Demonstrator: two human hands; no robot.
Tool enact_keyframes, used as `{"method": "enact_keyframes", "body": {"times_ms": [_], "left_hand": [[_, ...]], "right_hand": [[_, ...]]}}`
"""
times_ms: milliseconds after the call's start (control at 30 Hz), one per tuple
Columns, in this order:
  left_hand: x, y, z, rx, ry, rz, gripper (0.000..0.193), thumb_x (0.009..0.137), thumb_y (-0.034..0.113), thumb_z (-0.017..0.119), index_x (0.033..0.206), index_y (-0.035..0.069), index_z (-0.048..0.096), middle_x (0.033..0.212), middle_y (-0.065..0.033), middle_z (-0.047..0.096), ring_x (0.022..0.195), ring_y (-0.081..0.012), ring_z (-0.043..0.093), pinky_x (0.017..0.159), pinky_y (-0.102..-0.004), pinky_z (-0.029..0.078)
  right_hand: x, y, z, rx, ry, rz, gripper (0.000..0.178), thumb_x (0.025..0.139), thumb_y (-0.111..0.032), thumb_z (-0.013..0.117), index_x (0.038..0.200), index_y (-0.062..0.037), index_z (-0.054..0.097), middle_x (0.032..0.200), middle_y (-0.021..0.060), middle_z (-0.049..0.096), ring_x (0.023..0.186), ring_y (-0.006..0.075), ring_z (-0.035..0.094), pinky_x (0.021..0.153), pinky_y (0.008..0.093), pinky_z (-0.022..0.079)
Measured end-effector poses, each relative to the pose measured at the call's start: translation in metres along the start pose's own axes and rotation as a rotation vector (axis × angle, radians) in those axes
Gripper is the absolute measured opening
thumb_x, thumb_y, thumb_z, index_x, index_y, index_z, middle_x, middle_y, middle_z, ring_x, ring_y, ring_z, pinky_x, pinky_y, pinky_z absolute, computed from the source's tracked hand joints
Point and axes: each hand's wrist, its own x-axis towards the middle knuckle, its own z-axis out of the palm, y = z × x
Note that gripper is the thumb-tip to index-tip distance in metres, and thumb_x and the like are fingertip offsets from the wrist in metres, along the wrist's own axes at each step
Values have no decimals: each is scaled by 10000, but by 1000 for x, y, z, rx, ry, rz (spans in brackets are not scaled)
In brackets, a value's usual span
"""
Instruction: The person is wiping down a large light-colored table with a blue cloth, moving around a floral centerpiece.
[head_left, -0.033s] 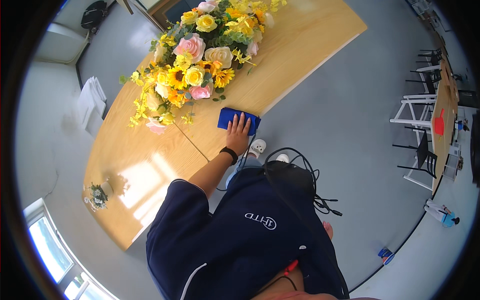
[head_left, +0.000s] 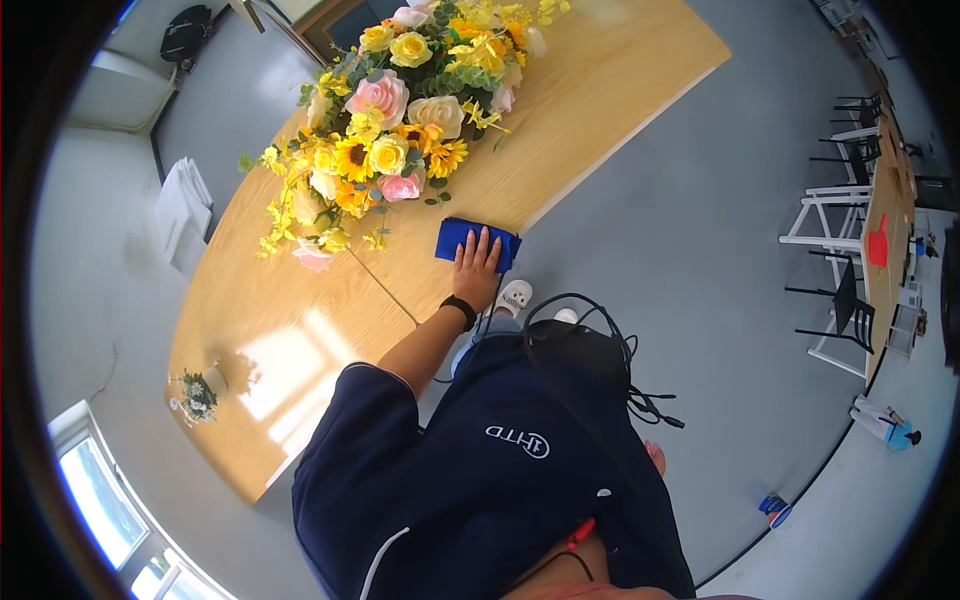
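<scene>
My left hand (head_left: 477,265) lies palm down on a folded blue cloth (head_left: 453,238), its fingers stretched out flat across it. The cloth rests on the light wooden table (head_left: 590,110) at its near edge. Just beyond it spreads a large arrangement of yellow, pink and cream flowers (head_left: 390,140). Of my right hand (head_left: 655,458) only a few fingertips show beside my dark shirt, low at my right side; the shirt hides the rest, and whether it holds anything cannot be seen.
A small potted plant (head_left: 205,388) stands at the table's left end. Black cables (head_left: 640,390) hang in loops at my front. Grey floor (head_left: 700,280) lies to the right, with black chairs (head_left: 848,310) and a long table (head_left: 880,275) along the far right wall.
</scene>
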Motion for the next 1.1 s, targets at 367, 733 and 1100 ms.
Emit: {"method": "enact_keyframes", "body": {"times_ms": [367, 733, 1100], "left_hand": [[53, -4, 2, -16, -34, -24, 594, 750, 213, 499, 1284, 106, 263, 1353, -157, 163, 1232, -369, 166, 972, -499, 162], [181, -24, 7, 11, -100, -577, 603, 807, 342, 383, 1326, 162, 131, 1382, -136, 52, 1251, -375, 81, 983, -509, 127], [199, 34, 30, 121, 32, -579, 619, 779, 297, 448, 1316, 146, 181, 1366, -162, 103, 1230, -408, 120, 943, -553, 177]], "right_hand": [[10, -29, 62, -400, -115, -76, 377, 811, -252, 458, 1150, -94, 403, 1091, 99, 502, 811, 193, 544, 611, 249, 414], [69, -111, 71, -571, -198, -132, 361, 801, -236, 439, 1131, -89, 424, 1025, 93, 533, 754, 192, 558, 594, 254, 402], [123, -243, 93, -648, -104, -173, 348, 791, -227, 445, 1115, -101, 435, 1004, 76, 539, 752, 170, 547, 595, 247, 401]]}}
